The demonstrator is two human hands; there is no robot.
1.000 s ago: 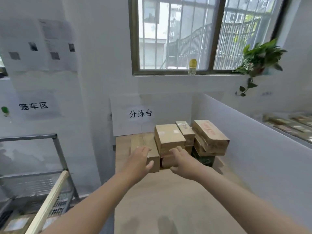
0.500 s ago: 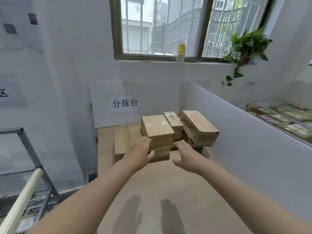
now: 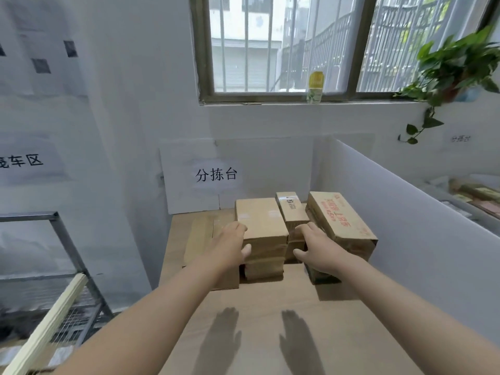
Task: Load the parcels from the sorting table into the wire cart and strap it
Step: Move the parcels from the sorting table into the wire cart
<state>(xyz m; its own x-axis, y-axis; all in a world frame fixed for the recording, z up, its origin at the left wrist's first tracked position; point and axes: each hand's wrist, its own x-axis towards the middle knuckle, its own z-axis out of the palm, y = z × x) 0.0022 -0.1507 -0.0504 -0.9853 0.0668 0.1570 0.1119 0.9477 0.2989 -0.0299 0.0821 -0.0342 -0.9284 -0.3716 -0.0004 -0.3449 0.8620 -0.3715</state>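
Left hand and right hand, fingers loosely open, flank the middle cardboard parcel on the worktop; wire cart near left.

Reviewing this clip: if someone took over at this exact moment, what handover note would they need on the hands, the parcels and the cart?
Left hand: open, fingers against the left side of the middle parcel stack; nothing lifted.
Right hand: open, reaching in between the narrow parcel and the red-printed parcel.
Parcels: those in view sit at the back of the sorting table, with a flat parcel at the left.
Wire cart: lower left; contents too blurred to tell, no strap in view.
Done: no load confirmed.
Left: load the parcels, then strap the cart.
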